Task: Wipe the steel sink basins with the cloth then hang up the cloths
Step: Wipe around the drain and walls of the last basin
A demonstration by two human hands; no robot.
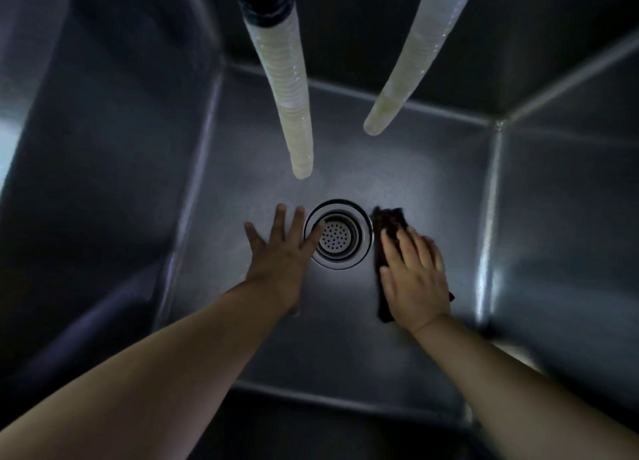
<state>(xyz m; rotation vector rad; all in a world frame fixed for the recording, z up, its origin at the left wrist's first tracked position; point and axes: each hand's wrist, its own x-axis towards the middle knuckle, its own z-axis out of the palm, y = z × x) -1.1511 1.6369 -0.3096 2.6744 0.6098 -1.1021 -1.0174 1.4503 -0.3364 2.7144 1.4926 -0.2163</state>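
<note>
I look straight down into a deep steel sink basin (345,338). Its round perforated drain strainer (338,235) lies in the middle of the floor. A dark folded cloth (389,222) lies flat on the floor just right of the drain. My right hand (415,276) presses on the cloth with straight, spread fingers and covers most of it. My left hand (280,252) rests flat on the basin floor left of the drain, fingers spread, one fingertip reaching over the drain's rim. It holds nothing.
Two pale ribbed hoses hang down into the basin from above, one (287,96) over the left-centre, the other (411,62) slanting in from the upper right. Steep steel walls (567,200) close in on all sides.
</note>
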